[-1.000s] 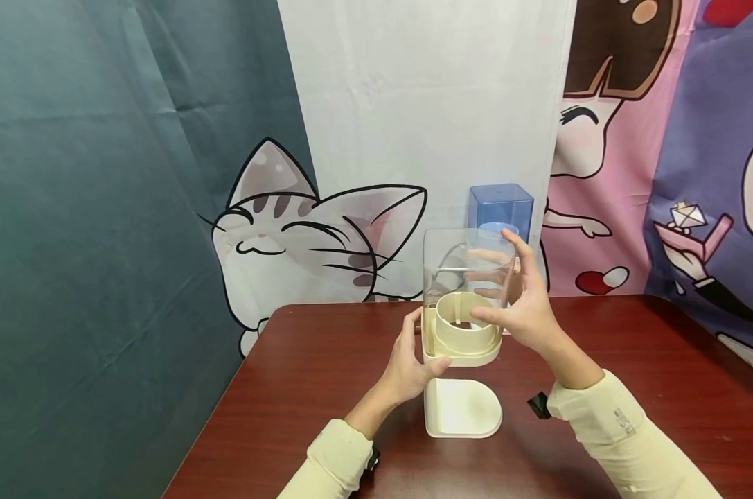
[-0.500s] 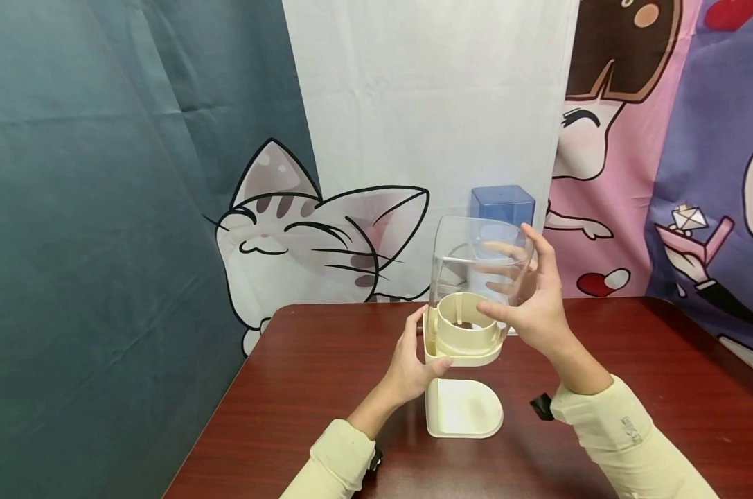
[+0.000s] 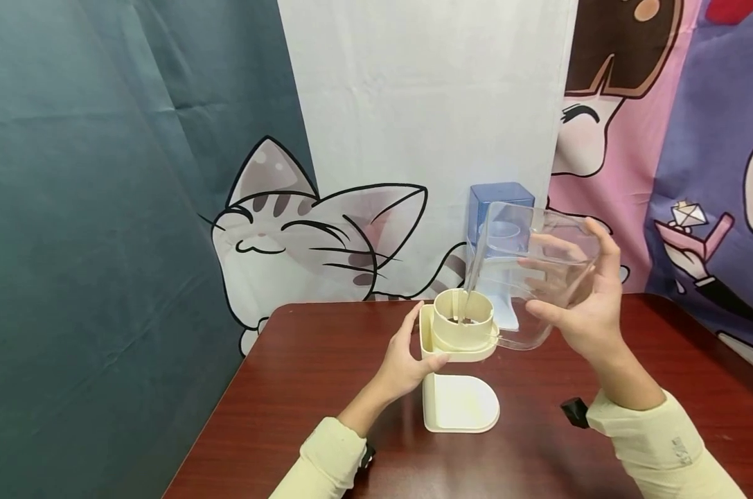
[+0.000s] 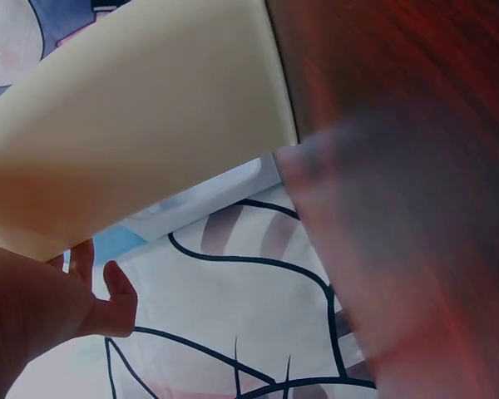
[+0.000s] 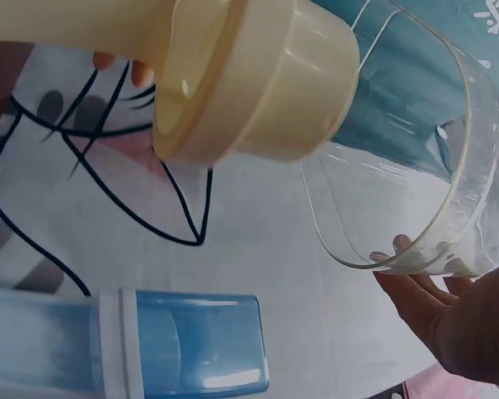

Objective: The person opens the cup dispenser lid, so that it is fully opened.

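Note:
In the head view, a cream dispenser stand [image 3: 465, 352] with a round collar on top and a flat foot [image 3: 466, 405] stands upright on the table. My left hand [image 3: 400, 364] grips its upper part at the left, thumb in front and fingers along the side. A clear plastic container [image 3: 526, 277] with rounded corners is tilted to the right of the collar. My right hand [image 3: 591, 319] holds it from the right, fingers behind and thumb in front. In the right wrist view, the container's open rim [image 5: 453, 179] faces the cream collar [image 5: 303, 87]; whether they touch is unclear.
Behind the clear container stands a dispenser with a blue upper box [image 3: 501, 195] and a pale lower part [image 3: 497, 294]. The dark red wooden table [image 3: 326, 388] reaches back to printed cloth hangings [image 3: 438, 104].
The clear container has come off the cream stand, moving right and tilting, with my right hand moving right along with it. My left hand has stayed on the stand.

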Available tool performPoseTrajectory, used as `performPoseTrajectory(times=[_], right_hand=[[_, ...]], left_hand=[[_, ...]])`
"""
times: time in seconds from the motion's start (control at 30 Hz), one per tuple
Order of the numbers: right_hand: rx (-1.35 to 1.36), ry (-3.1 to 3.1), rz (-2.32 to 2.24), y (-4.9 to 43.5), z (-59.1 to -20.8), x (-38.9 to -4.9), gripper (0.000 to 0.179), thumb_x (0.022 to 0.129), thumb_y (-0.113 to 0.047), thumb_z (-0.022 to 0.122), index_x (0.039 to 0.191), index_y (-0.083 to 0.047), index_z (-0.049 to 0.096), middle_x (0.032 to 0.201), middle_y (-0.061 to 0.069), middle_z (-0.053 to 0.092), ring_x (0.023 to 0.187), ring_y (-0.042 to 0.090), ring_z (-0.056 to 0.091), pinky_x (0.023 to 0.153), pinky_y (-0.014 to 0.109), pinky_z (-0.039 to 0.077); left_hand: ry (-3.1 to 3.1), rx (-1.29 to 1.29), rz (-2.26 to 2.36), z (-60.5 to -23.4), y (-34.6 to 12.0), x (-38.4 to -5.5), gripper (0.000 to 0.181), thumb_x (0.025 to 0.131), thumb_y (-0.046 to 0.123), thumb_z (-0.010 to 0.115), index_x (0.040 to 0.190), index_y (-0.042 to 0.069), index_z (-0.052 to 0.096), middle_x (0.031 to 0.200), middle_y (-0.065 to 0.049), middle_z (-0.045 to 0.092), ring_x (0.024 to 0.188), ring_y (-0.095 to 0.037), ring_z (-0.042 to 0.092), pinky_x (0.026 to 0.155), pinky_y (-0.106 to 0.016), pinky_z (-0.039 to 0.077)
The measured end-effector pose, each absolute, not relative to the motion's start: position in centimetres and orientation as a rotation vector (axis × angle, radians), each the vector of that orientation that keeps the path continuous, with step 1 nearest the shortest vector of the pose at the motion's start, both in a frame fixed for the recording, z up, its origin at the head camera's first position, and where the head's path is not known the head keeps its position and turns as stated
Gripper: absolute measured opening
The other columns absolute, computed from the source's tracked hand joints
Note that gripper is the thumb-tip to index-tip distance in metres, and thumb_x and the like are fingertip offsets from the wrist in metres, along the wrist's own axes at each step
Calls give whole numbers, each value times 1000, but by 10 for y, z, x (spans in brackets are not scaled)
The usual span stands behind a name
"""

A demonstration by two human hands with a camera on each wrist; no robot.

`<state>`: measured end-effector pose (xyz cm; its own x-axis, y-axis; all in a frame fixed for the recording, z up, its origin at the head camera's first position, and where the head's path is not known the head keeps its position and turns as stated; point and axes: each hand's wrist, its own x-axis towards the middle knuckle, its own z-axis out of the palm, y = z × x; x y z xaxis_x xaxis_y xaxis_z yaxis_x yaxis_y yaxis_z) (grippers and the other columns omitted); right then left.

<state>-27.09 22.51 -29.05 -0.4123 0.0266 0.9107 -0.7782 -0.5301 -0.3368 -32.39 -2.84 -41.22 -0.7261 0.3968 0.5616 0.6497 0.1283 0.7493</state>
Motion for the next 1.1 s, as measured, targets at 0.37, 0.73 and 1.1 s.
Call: performPoseTrajectory(times=[0.37,0.73,1.1], right_hand=[[1278,-1067,1964,237,-297,-262,103,60,32,74,144,-3,25,132,35,50,109,43,63,84,42,56],[1311,-1048,1956,238,-301,-254,100,62,31,73,144,0,24,131,37,50,109,44,64,86,41,55],[1343,-1074,1963,239,-306,-247,101,64,31,72,146,-1,23,135,35,47,112,41,62,88,41,54]], left_hand=[[-2180,-957,-1564,-400,-40,-317,88,80,41,79,151,7,40,147,-4,45,137,-18,40,110,-52,31],[-2005,-894,-1630,-401,-56,-316,53,75,1,84,125,6,66,123,-10,65,106,-23,60,81,-30,41],[-1907,-846,-1759,-381,-63,-306,31,81,-7,73,111,-9,65,116,-23,67,92,-27,61,77,-22,48]])
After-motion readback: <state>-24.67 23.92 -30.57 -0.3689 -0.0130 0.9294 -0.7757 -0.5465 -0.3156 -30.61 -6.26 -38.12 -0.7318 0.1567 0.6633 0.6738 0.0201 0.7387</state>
